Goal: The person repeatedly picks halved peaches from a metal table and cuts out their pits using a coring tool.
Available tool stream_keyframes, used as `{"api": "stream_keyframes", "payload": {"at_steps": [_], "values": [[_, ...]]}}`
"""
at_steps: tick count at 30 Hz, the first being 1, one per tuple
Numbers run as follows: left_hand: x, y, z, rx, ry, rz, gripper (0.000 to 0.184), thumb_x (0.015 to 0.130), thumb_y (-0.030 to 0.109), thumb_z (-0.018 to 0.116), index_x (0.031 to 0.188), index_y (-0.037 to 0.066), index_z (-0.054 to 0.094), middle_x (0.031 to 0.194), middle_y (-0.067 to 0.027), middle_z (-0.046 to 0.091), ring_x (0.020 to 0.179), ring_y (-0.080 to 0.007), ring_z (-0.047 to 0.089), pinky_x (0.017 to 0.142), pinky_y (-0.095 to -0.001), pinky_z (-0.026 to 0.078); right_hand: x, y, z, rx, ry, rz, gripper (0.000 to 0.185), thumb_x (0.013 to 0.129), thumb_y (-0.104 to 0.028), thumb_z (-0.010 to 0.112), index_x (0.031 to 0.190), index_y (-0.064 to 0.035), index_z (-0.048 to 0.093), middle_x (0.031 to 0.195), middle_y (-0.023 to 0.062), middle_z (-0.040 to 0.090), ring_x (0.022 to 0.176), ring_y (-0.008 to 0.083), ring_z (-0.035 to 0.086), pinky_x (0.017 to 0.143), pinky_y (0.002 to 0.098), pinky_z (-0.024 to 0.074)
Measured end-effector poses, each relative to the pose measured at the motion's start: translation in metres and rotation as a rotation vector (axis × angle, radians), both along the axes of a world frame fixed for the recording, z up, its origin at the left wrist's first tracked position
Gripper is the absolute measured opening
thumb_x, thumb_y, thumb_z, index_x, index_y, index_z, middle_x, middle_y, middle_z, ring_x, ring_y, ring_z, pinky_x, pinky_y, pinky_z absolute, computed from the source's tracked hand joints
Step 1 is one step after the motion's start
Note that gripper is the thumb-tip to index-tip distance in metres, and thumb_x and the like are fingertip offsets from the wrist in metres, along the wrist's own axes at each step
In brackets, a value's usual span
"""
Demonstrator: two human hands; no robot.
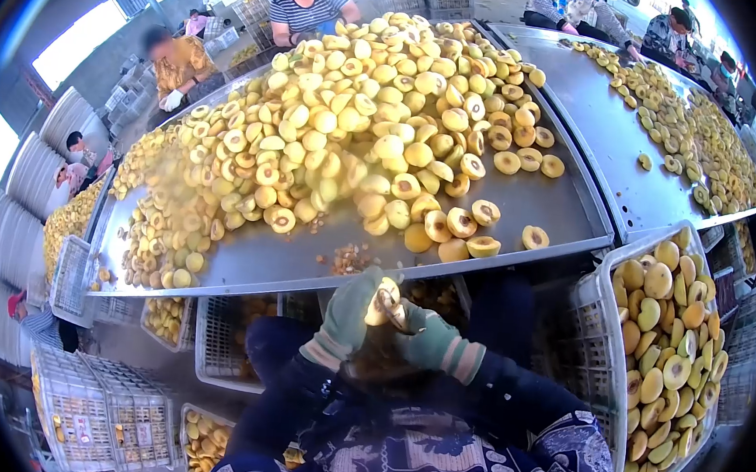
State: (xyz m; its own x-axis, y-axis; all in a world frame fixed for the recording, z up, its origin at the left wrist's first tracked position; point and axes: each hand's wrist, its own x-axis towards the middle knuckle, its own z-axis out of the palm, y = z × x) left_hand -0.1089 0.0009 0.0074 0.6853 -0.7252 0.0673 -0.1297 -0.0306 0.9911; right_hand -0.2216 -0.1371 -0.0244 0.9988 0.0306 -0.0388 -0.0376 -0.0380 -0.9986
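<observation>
My left hand (pixel 346 314), in a grey-green glove with pale cuff stripes, is closed around a yellow peach half (pixel 382 303) just below the table's front edge. Gloved the same way, my right hand (pixel 434 338) grips a small metal tool (pixel 409 318), partly hidden by the fingers; its exact kind is unclear. The tool's end is at the peach's cut face. In front of both hands, a big heap of halved yellow peaches (pixel 342 119) covers much of the metal table (pixel 555 205). Several brown pits (pixel 347 258) lie near its front edge.
To my right stands a white plastic crate (pixel 603 339) full of peach halves. More crates (pixel 212 347) sit under the table and at the left (pixel 102 418). Beyond a raised rim, a second metal table (pixel 581 84) bears more peaches. Several people (pixel 311 8) work around the tables.
</observation>
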Motion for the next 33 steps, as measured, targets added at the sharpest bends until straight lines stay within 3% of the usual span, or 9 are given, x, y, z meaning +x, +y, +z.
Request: {"api": "stream_keyframes", "payload": {"at_steps": [3, 6, 11, 14, 20, 23, 26, 29, 33], "values": [[-0.014, -0.007, -0.001, -0.082, 0.144, 0.16, 0.047, 0.103, 0.032, 0.037, 0.119, -0.008, 0.054, 0.112, -0.0155, 0.062, 0.093, -0.025, 0.065, 0.085, -0.0329, 0.053, -0.001, 0.018, 0.02, -0.067, -0.132, -0.089, 0.032, 0.095, -0.019, 0.053, 0.123, -0.0026, 0.053, 0.111, 0.0155, 0.062, 0.098, 0.0251, 0.062, 0.083, 0.0359, 0.0492], [-0.019, -0.003, 0.002, -0.039, 0.066, 0.163, 0.048, 0.103, 0.033, 0.035, 0.12, -0.008, 0.054, 0.11, -0.015, 0.063, 0.091, -0.0213, 0.065, 0.085, -0.031, 0.052, 0.0, 0.008, 0.031, -0.26, 0.156, -0.086, 0.041, 0.084, -0.017, 0.07, 0.121, -0.0052, 0.057, 0.106, 0.0101, 0.065, 0.099, 0.0164, 0.061, 0.088, 0.0283, 0.0461], [-0.002, -0.003, 0.017, 0.042, 0.138, -0.047, 0.043, 0.101, 0.03, 0.039, 0.114, -0.006, 0.058, 0.105, -0.0141, 0.066, 0.09, -0.0185, 0.063, 0.084, -0.0292, 0.051, 0.004, -0.014, 0.039, -0.313, 0.115, 0.105, 0.037, 0.088, -0.027, 0.058, 0.119, -0.0086, 0.055, 0.097, 0.021, 0.065, 0.094, 0.0357, 0.063, 0.078, 0.0414, 0.0475], [0.001, 0.002, 0.013, 0.04, 0.309, -0.097, 0.032, 0.1, 0.026, 0.043, 0.107, -0.002, 0.058, 0.107, -0.0151, 0.065, 0.092, -0.0196, 0.063, 0.085, -0.0302, 0.051, 0.003, -0.022, 0.042, -0.625, 0.097, 0.216, 0.033, 0.086, -0.025, 0.06, 0.114, -0.0077, 0.055, 0.091, 0.0215, 0.064, 0.09, 0.0374, 0.062, 0.075, 0.044, 0.047], [-0.011, 0.0, 0.011, 0.16, 0.137, 0.018, 0.035, 0.1, 0.028, 0.045, 0.108, -0.003, 0.059, 0.107, -0.0147, 0.066, 0.092, -0.0186, 0.062, 0.086, -0.0304, 0.051, -0.002, -0.006, 0.026, -0.63, 0.2, 0.083, 0.029, 0.084, -0.023, 0.06, 0.109, -0.0079, 0.055, 0.089, 0.0212, 0.063, 0.088, 0.0393, 0.061, 0.074, 0.0454, 0.047], [-0.004, 0.003, -0.006, 0.109, 0.27, 0.017, 0.042, 0.1, 0.033, 0.044, 0.112, -0.004, 0.06, 0.107, -0.0117, 0.064, 0.094, -0.0186, 0.062, 0.087, -0.0297, 0.05, -0.006, 0.004, 0.007, -0.253, 0.147, -0.048, 0.027, 0.083, -0.022, 0.061, 0.105, -0.0077, 0.055, 0.09, 0.0204, 0.065, 0.087, 0.039, 0.063, 0.074, 0.0452, 0.0476], [-0.012, 0.001, -0.012, -0.02, 0.324, 0.097, 0.035, 0.098, 0.027, 0.05, 0.114, -0.004, 0.059, 0.108, -0.0108, 0.063, 0.094, -0.0226, 0.063, 0.088, -0.0331, 0.051, -0.006, 0.004, 0.011, -0.354, 0.034, -0.123, 0.032, 0.084, -0.025, 0.062, 0.111, -0.0086, 0.055, 0.095, 0.0214, 0.065, 0.09, 0.0384, 0.063, 0.078, 0.0437, 0.048], [-0.029, -0.002, -0.005, -0.177, 0.55, 0.246, 0.026, 0.094, 0.015, 0.055, 0.113, -0.003, 0.057, 0.112, -0.0116, 0.061, 0.095, -0.0284, 0.065, 0.087, -0.0385, 0.054, -0.005, 0.001, 0.026, -0.597, 0.25, 0.035, 0.037, 0.082, -0.025, 0.066, 0.111, -0.0051, 0.055, 0.101, 0.0201, 0.065, 0.094, 0.0375, 0.063, 0.083, 0.0416, 0.0496], [-0.032, 0.004, -0.01, -0.125, 0.477, 0.195, 0.027, 0.094, 0.017, 0.055, 0.111, -0.004, 0.057, 0.11, -0.0119, 0.062, 0.091, -0.0253, 0.065, 0.084, -0.0369, 0.054, -0.012, 0.004, 0.031, -0.552, 0.237, 0.062, 0.036, 0.087, -0.031, 0.061, 0.114, -0.0086, 0.055, 0.1, 0.0208, 0.065, 0.097, 0.0381, 0.061, 0.082, 0.042, 0.0471]]}}
